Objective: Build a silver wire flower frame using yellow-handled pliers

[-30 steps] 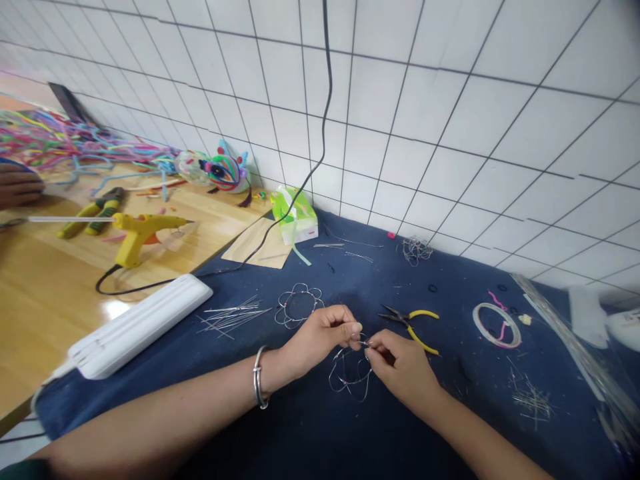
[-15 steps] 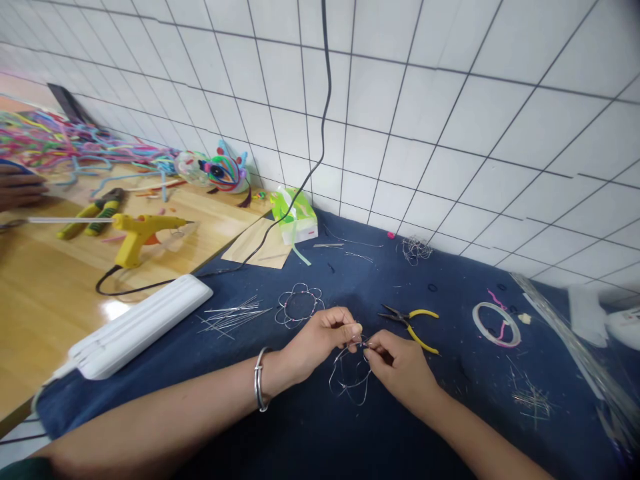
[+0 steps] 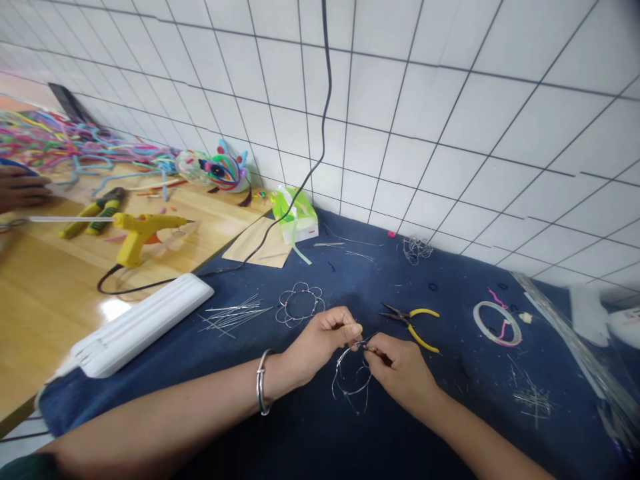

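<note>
Between my two hands hangs a wire ring with loops (image 3: 345, 392), made of thin silvery wire. My left hand (image 3: 327, 337) pinches its upper edge between thumb and fingers. On the other side, my right hand (image 3: 397, 363) is closed on the same edge, close to the left fingertips. The exact spot they grip is partly hidden by the fingers. A flower-shaped wire ring (image 3: 300, 305) lies on the dark blue cloth beyond my left wrist. Yellow-handled pliers (image 3: 413, 327) rest with jaws apart just past my right hand.
Cut wires (image 3: 235, 315) lie at left beside a white power strip (image 3: 145, 327). A yellow glue gun (image 3: 137, 237) and a co-worker's hand (image 3: 23, 189) are on the wooden table (image 3: 50, 280). A tissue pack (image 3: 295, 217), tangled wire (image 3: 416, 249) and a tape roll (image 3: 497, 324) sit farther out.
The wire ring has turned slightly, and its hanging loops have shifted. Both hands stay nearly in place, still gripping its upper edge.
</note>
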A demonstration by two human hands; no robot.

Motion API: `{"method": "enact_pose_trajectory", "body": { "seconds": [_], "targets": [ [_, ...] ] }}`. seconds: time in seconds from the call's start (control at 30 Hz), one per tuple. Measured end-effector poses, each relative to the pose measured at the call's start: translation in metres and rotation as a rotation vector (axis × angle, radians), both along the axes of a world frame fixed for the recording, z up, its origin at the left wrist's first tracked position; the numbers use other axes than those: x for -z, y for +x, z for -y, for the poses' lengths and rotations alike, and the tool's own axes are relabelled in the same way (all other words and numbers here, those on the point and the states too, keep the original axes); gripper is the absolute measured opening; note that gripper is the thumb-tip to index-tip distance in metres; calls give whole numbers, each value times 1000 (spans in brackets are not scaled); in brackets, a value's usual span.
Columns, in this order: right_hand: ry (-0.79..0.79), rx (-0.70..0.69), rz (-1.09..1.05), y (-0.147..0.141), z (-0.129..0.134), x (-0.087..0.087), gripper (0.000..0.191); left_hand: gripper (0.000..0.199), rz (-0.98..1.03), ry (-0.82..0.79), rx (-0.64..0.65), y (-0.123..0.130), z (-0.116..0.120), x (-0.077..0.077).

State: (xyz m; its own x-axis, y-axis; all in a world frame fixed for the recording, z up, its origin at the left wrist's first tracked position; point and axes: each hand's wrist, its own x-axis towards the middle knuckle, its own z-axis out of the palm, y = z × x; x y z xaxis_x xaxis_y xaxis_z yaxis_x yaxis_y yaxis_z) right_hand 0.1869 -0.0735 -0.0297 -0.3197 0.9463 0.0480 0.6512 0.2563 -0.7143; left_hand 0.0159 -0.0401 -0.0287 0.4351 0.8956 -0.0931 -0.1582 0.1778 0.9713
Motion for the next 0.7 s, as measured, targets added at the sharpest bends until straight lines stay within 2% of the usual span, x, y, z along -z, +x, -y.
{"method": "enact_pose_trajectory", "body": {
  "seconds": [0.37, 0.7],
  "targets": [
    [-36, 56, 19, -5, 4, -2, 13, 17, -2, 53, -58, 5, 2, 3],
    [30, -41, 144, -3, 3, -6, 25, 17, 47, 18, -62, 6, 2, 4]
  ]
}}
